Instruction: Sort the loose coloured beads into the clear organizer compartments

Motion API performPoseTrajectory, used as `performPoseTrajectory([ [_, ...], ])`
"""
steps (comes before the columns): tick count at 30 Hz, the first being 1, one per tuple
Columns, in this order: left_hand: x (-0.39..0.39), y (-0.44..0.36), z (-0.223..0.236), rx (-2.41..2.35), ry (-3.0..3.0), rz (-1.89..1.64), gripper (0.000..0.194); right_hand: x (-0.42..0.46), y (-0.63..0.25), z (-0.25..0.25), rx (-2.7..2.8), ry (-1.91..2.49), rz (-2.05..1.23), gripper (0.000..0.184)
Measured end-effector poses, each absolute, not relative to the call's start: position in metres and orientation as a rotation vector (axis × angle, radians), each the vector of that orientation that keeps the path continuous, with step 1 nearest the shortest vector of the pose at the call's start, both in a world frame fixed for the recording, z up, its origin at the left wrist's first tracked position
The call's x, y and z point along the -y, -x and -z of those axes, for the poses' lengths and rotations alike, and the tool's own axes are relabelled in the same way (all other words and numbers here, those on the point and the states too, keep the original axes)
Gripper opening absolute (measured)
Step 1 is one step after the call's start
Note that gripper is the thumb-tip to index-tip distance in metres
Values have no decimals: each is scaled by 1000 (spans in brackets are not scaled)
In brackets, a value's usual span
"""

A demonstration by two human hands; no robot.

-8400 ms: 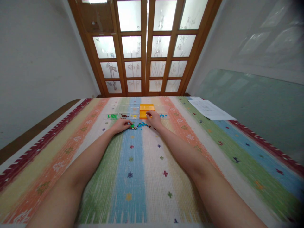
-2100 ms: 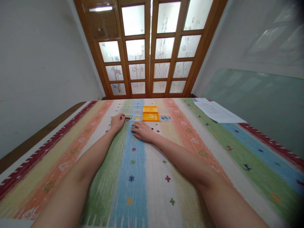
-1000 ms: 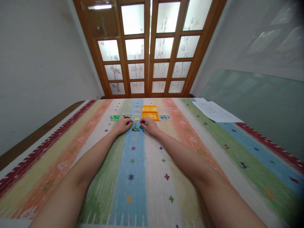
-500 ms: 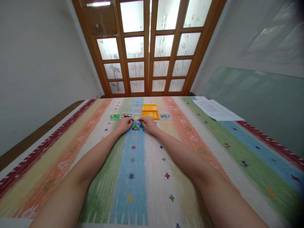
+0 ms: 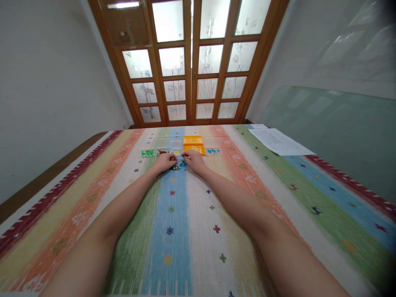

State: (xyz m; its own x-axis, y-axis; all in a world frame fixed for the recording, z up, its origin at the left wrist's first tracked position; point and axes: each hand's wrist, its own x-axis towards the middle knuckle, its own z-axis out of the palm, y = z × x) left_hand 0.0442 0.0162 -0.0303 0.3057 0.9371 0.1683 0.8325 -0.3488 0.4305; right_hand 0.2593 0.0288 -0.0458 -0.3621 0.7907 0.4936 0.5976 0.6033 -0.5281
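So the desk (image 5: 202, 214) is taking up most of the view, and a striped cloth (image 5: 123, 247) is covering it. Big wooden doors (image 5: 188, 78) with frosted panes are standing past the far edge, and a pale green panel (image 5: 328, 123) is leaning into view over on the right. A printed sheet (image 5: 280, 141) is lying near the far right corner. Both hands are working close together around the middle, fingers curling inward. The left hand (image 5: 165, 162) is hovering or resting just beside the loose pile, and the right hand (image 5: 194, 161) is facing it from the other side, thumb and forefinger bending toward each other. Honestly can't tell if either grip is pressing shut or pinching a piece, they're too small. An orange box (image 5: 193, 140) is sitting open behind the right hand, with white bits (image 5: 196, 149) lying in it. Clear trays are flanking it: green bits (image 5: 147, 152), brown bits (image 5: 161, 152) and yellow bits (image 5: 176, 152) to the left, blue bits (image 5: 212, 151) to the right. The mixed pile (image 5: 176, 168) is lying on the cloth between the hands, slightly nearer the camera.
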Motion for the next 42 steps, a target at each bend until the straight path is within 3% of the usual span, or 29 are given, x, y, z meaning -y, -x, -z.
performPoseTrajectory([
  [13,-28,-22,37,-1684,-2192,-749,19,-25,-267,42,2222,1177,-216,22],
  [33,-42,57,36,-2120,-1423,-1450,23,-9,-265,35,2483,1042,-10,20],
  [42,-47,70,46,-2093,-1340,-1523,30,-5,-262,31,2492,1038,-8,31],
])
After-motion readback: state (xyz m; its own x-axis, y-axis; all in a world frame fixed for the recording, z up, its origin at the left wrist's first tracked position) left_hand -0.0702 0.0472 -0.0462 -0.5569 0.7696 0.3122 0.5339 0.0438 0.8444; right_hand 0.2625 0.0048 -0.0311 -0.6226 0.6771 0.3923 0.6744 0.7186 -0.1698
